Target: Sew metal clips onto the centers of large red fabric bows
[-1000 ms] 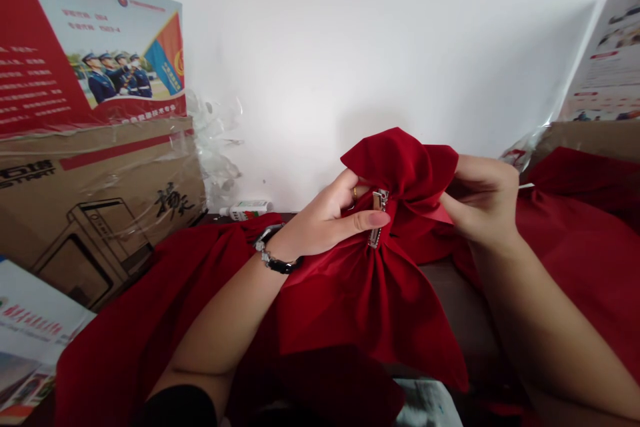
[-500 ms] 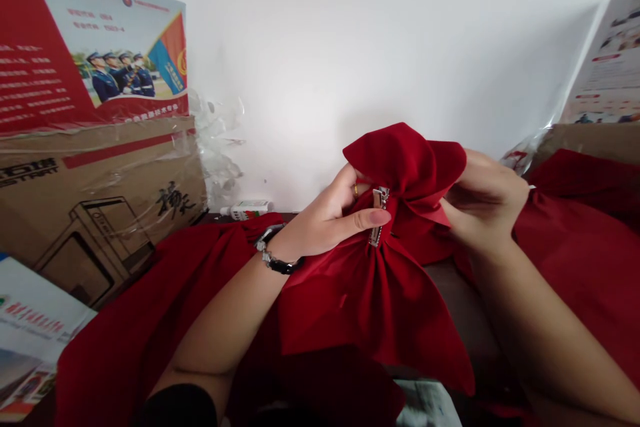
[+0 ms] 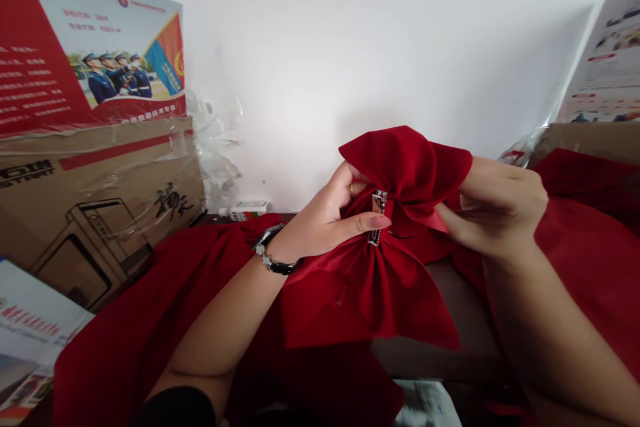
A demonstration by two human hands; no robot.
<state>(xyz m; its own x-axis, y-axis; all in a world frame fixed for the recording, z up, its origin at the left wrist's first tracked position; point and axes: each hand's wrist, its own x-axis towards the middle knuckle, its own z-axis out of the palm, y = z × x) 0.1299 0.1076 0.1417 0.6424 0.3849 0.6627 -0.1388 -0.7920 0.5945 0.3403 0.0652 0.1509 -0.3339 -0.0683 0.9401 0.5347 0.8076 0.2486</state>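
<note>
A gathered red cloth bow point(image 3: 410, 167) is held up between both hands, its loops fanned out above and below a pinched middle. A silver metal clip point(image 3: 379, 217) lies upright across that middle. My left hand point(image 3: 330, 207), wearing a ring and a dark wristband, grips the bow with its thumb pressed over the clip; its other fingers go behind the cloth. My right hand point(image 3: 500, 203) is closed on the right-hand folds of the bow, with its fingertips partly hidden by the fabric.
Red cloth point(image 3: 150, 300) drapes at left, with more red cloth point(image 3: 575, 240) at right. A printed cardboard box point(image 3: 115, 207) stands at left under a red and blue poster board point(image 3: 125, 60). A small white bottle point(image 3: 250, 209) lies by the wall. Another printed board point(image 3: 607, 67) stands far right.
My right hand has shifted slightly right, drawing the bow's folds with it. The lower loop's tip has moved up and left. My left thumb stays on the clip.
</note>
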